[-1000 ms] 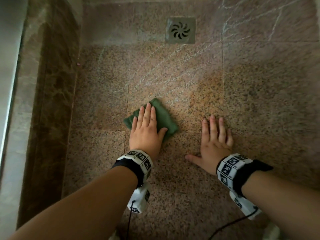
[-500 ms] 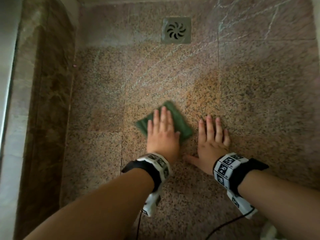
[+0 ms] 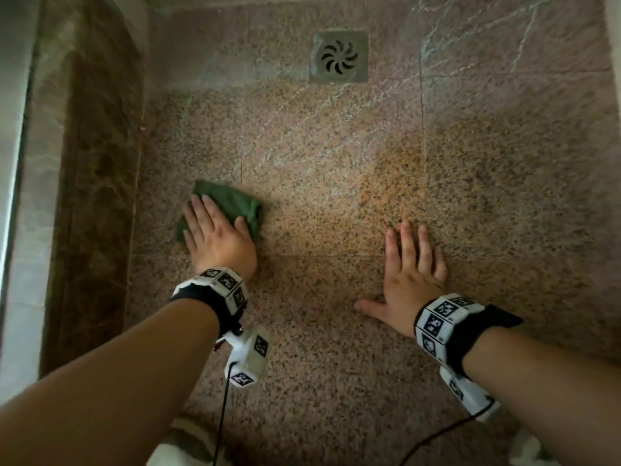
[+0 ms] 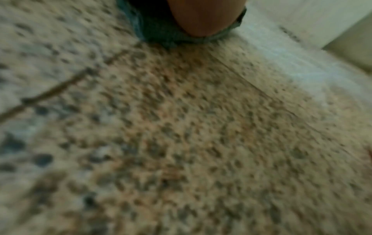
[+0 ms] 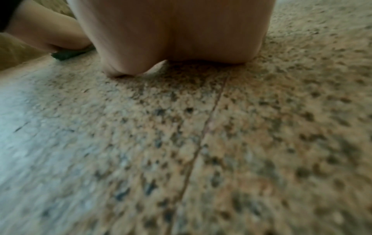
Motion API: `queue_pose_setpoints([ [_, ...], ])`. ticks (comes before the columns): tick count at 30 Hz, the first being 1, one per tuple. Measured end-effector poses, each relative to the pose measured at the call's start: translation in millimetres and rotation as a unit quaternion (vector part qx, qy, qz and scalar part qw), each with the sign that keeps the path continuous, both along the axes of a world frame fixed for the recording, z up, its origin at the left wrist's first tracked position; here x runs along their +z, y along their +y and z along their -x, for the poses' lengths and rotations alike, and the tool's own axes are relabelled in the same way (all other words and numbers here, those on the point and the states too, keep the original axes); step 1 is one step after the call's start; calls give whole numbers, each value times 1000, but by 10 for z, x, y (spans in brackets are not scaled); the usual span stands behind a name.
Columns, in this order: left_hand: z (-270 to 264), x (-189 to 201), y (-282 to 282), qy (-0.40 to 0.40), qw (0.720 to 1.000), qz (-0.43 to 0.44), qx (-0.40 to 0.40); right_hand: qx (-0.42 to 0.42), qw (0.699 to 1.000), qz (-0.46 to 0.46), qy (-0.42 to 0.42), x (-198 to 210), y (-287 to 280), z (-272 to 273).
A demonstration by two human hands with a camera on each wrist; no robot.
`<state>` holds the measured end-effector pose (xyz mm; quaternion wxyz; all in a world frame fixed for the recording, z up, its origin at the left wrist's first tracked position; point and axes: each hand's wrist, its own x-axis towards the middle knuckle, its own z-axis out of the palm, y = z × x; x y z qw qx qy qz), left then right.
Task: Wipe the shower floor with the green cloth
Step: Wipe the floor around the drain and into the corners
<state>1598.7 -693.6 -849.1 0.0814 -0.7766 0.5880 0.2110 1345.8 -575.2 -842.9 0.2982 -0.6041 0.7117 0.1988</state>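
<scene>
Square metal drain (image 3: 339,57) with a swirl-pattern grate, set at the far edge of the shower floor (image 3: 336,169); dark marble curb (image 3: 90,183) along the left side. Nothing lies between the two hands. Left hand (image 3: 218,235), fingers straight and together, presses flat on the green cloth (image 3: 235,201), which lies crumpled on the floor close to the curb. Right hand (image 3: 411,280), fingers extended and thumb spread, rests palm-down on bare tile, well apart from the cloth. Floor: speckled pink-brown granite tiles with thin grout lines and pale streaks near the drain.
</scene>
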Motion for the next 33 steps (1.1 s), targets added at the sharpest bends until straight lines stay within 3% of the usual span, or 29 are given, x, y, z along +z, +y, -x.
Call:
queue_pose_setpoints([
  [4, 174, -4, 43, 8, 1000, -1, 6, -5, 1000, 1, -7, -2, -12, -3],
  [10, 597, -23, 189, 14, 991, -9, -135, -11, 1000, 9, -7, -1, -9, -14],
  [16, 1449, 34, 271, 43, 940, -42, -337, -24, 999, 21, 1, 25, -20, -47],
  [18, 1575, 33, 298, 47, 910, -52, -408, -16, 1000, -4, 5, 38, -32, -41],
  [21, 1530, 12, 266, 43, 896, -45, -440, -18, 1000, -8, 5, 35, -41, -37],
  [23, 1430, 3, 245, 41, 904, -37, -425, -18, 1000, -4, 1, 42, -44, -39],
  [25, 1253, -12, 206, 32, 932, -23, -361, -19, 1000, -7, -3, 41, -39, -32],
  [29, 518, -42, -39, -19, 987, -9, -159, -6, 1000, -23, -7, 37, -40, 0],
  [33, -35, -11, -245, -6, 1000, 12, 14, -6, 1000, -24, -15, 49, -40, -3],
])
